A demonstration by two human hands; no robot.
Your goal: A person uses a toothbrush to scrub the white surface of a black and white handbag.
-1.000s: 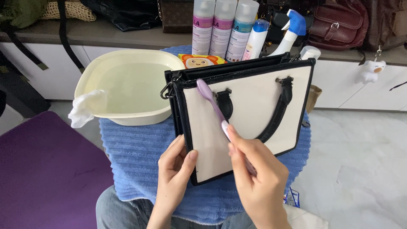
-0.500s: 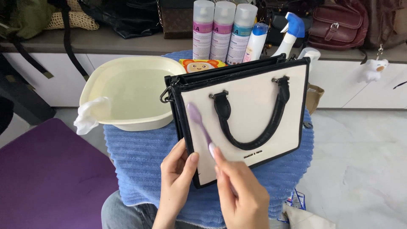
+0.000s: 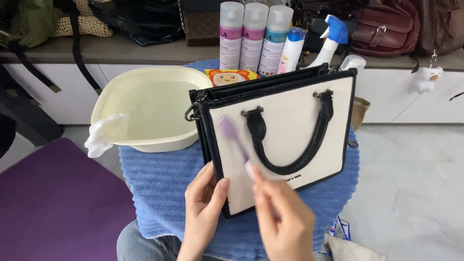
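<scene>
Right hand [image 3: 285, 217] at six o'clock pinches a purple toothbrush [image 3: 233, 137], its blurred head pressed on the cream canvas tote bag [image 3: 285, 140] lying centre on the blue towel [image 3: 159, 183]. Left hand [image 3: 203, 203], fingers together, steadies the bag's lower-left edge. A cream basin [image 3: 150, 104] sits at ten o'clock, spray bottles [image 3: 256, 36] at twelve.
</scene>
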